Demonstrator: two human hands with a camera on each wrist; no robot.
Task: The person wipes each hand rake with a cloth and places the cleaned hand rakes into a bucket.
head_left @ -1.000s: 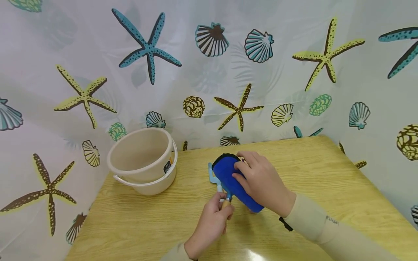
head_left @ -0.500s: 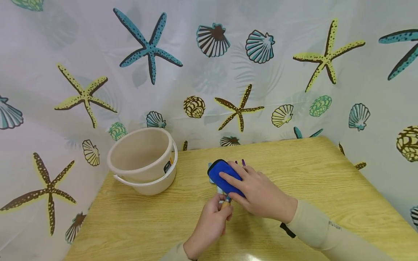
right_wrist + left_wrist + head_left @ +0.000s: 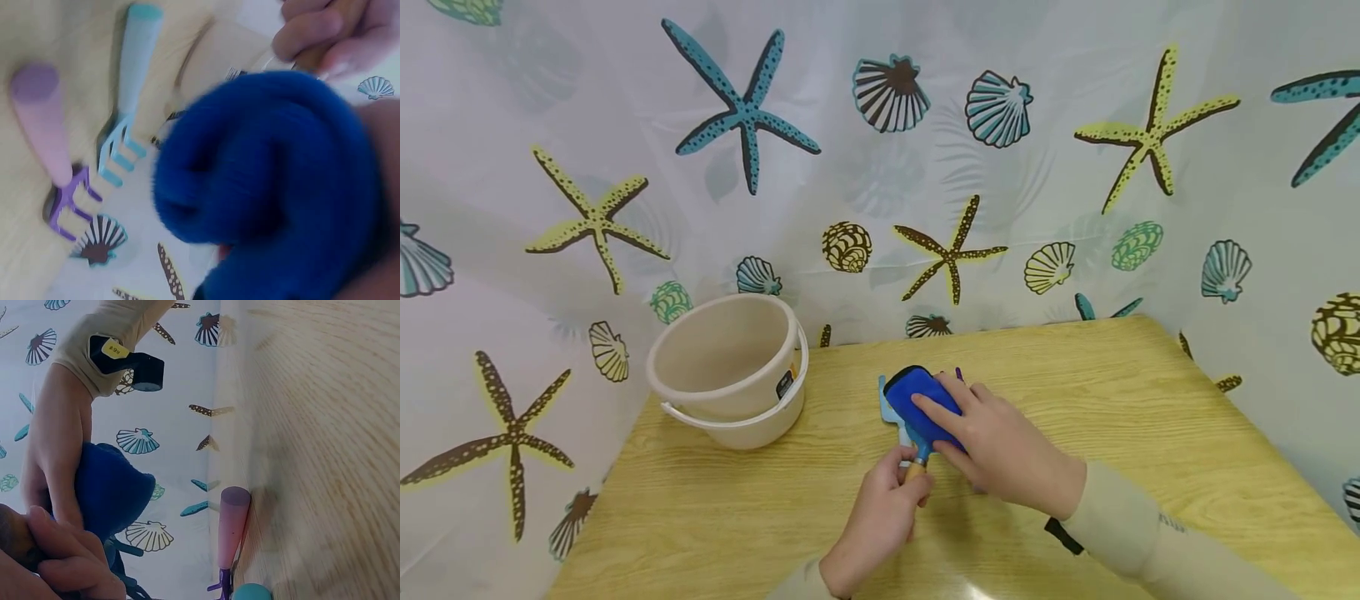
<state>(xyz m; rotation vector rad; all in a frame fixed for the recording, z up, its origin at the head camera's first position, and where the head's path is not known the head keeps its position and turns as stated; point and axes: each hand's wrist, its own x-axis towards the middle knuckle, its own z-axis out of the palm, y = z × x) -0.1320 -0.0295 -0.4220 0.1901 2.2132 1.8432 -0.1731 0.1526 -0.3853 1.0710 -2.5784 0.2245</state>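
My left hand (image 3: pixel 876 517) grips the wooden handle of a small hand rake (image 3: pixel 916 472) with a blue metal neck. My right hand (image 3: pixel 1015 450) holds a folded blue cloth (image 3: pixel 921 404) with dark edging against the rake's head, which is mostly hidden. In the left wrist view, dark blue prongs (image 3: pixel 128 548) poke out below the cloth. Seen from the right wrist, the cloth bulges in a thick fold near the left hand's fingers. Beyond the hands, a light blue hand rake (image 3: pixel 139 62) and a purple one with a pink handle (image 3: pixel 42 134) lie on the table.
At the back left of the wooden table (image 3: pixel 722 517) stands a cream bucket (image 3: pixel 730 404), its white handle folded down in front. A curtain (image 3: pixel 850 183) printed with starfish and shells hangs behind the table and at both sides.
My right hand has brought the cloth left and folded it over the rake's head, then shifted slightly back to the right. The left hand keeps its grip, barely moving.
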